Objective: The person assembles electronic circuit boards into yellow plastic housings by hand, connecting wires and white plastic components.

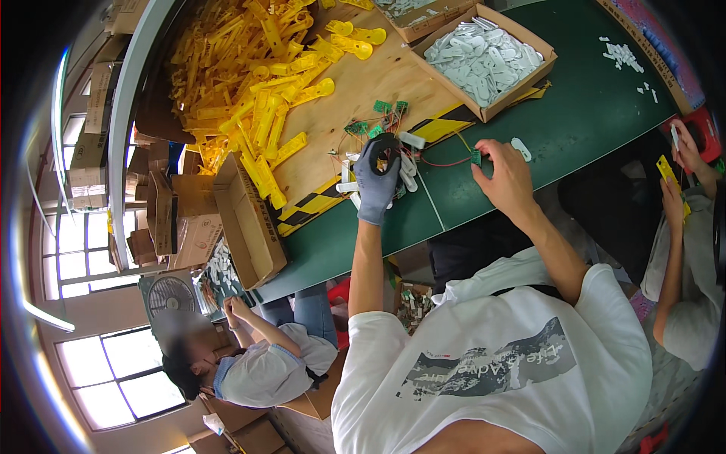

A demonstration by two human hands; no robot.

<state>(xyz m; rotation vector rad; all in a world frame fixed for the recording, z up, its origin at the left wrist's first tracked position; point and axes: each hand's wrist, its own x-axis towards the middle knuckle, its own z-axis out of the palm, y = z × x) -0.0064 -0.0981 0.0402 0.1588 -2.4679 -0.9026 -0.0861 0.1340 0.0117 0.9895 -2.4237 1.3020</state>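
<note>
We see a small green circuit board (476, 157) above the bench (582, 121), in from its near edge, pinched between thumb and fingers of the right hand (507, 178), forearm slanting leftward. It seems light, stiff, fragile: best held by its rim, sparing the thin red wire (442, 164). The gloved left hand (374, 185) curls over white parts (408, 178); we cannot tell its grip.

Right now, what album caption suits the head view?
Gloved left hand among wires and white pieces, bare right hand holding a small green circuit board, yellow plastic parts heaped beyond.
</note>
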